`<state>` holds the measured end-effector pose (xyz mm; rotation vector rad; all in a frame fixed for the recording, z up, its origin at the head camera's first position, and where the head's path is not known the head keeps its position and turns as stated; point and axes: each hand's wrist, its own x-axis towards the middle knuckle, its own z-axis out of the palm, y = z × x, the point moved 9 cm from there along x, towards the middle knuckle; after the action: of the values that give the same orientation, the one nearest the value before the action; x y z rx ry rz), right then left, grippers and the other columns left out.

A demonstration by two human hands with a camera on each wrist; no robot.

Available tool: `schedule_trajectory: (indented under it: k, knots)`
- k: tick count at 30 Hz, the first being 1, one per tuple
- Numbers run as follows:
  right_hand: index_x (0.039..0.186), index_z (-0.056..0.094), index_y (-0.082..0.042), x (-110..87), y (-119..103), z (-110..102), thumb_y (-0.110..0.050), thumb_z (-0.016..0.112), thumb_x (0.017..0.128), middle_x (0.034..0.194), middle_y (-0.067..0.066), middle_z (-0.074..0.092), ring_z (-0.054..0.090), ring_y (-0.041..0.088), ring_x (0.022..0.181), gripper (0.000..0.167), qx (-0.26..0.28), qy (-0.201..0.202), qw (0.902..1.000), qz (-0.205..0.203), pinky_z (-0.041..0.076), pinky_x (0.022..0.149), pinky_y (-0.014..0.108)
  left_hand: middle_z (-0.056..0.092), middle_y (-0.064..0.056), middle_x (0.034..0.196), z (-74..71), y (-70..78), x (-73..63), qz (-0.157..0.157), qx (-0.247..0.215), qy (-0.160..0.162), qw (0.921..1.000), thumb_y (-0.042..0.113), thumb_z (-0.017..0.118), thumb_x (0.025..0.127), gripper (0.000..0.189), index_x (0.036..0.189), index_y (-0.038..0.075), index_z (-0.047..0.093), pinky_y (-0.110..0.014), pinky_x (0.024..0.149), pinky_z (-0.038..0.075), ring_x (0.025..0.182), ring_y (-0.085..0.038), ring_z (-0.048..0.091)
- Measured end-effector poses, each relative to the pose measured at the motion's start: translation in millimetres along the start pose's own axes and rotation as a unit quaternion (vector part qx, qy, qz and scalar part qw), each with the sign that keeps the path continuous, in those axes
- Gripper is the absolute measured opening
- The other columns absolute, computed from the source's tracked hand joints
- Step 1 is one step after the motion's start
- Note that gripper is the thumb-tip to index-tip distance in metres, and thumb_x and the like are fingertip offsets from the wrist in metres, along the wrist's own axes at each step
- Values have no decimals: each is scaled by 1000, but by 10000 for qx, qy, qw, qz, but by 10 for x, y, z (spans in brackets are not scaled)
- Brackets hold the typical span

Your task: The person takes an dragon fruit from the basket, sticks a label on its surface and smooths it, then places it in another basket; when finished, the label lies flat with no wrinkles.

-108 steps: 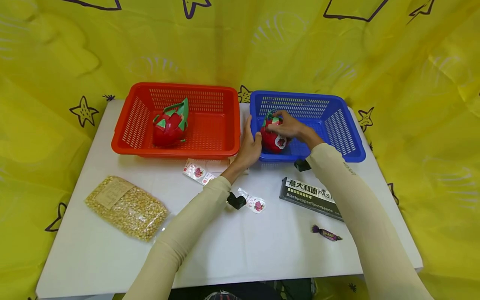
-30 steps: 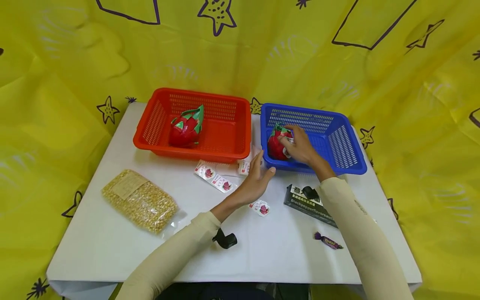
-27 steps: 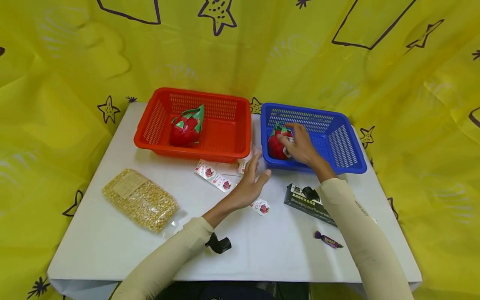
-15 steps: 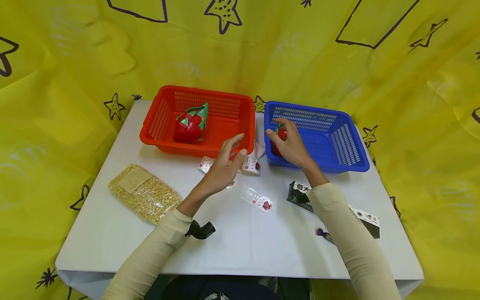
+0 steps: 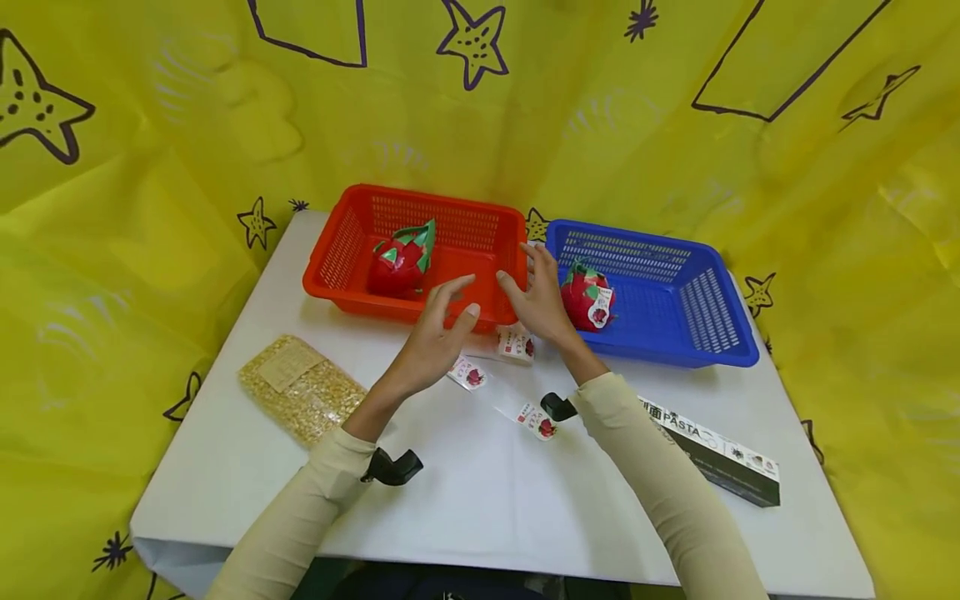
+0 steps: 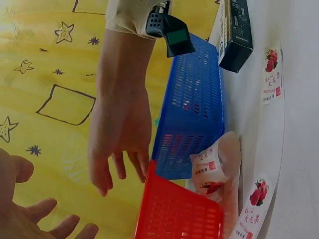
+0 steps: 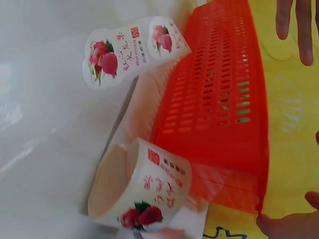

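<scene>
My right hand (image 5: 542, 300), fingers spread and holding nothing, hovers by the right end of the red basket (image 5: 517, 218). In front of that basket, my left hand (image 5: 431, 342) is also empty, its thumb and fingers apart. A red dragon fruit (image 5: 397, 267) with green leaf tips sits at the left inside the red basket. Another dragon fruit (image 5: 576, 302), bearing a white sticker (image 5: 600, 308), lies at the left of the blue basket (image 5: 652, 352). Below the red basket is a sticker roll (image 7: 167, 184), its printed strip (image 5: 536, 419) trailing across the table.
A bag of corn kernels (image 5: 300, 392) lies on the left of the white table (image 5: 480, 500). A dark pasta box (image 5: 727, 467) lies at the right, partly behind my right sleeve (image 5: 645, 467). Yellow patterned cloth (image 5: 637, 158) hangs behind the baskets.
My right hand has left the dragon fruit in the blue basket and moved left to the red basket. My left hand has drawn away leftward from the blue basket's edge.
</scene>
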<state>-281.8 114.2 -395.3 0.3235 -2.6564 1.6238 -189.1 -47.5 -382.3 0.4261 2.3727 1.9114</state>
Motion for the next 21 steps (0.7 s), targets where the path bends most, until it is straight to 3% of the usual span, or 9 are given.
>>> schedule_trajectory:
  k: [8,15,21]
  knots:
    - [166,24,-3,155,254,144,-25,58,107,176,20,2,12,41,163,72,-371,411,9973,478,22,129,59,31,-12,164,-141,-34,18,10,-102,132,9999,34,50,111,56,163,16,37,-57,123,31,150,-34,32]
    - [169,13,-3,280,439,231,-17,41,112,175,20,11,23,37,160,66,-449,501,9950,737,19,131,49,35,-14,161,-151,-132,0,-88,-161,302,9994,30,52,111,54,162,15,40,-58,119,37,149,-38,36]
    - [170,7,-2,295,461,265,-9,33,112,175,19,14,22,36,160,64,-271,538,9959,670,19,132,47,36,-14,160,-185,-157,53,19,-127,334,9994,29,52,111,53,160,13,42,-57,119,37,147,-39,38]
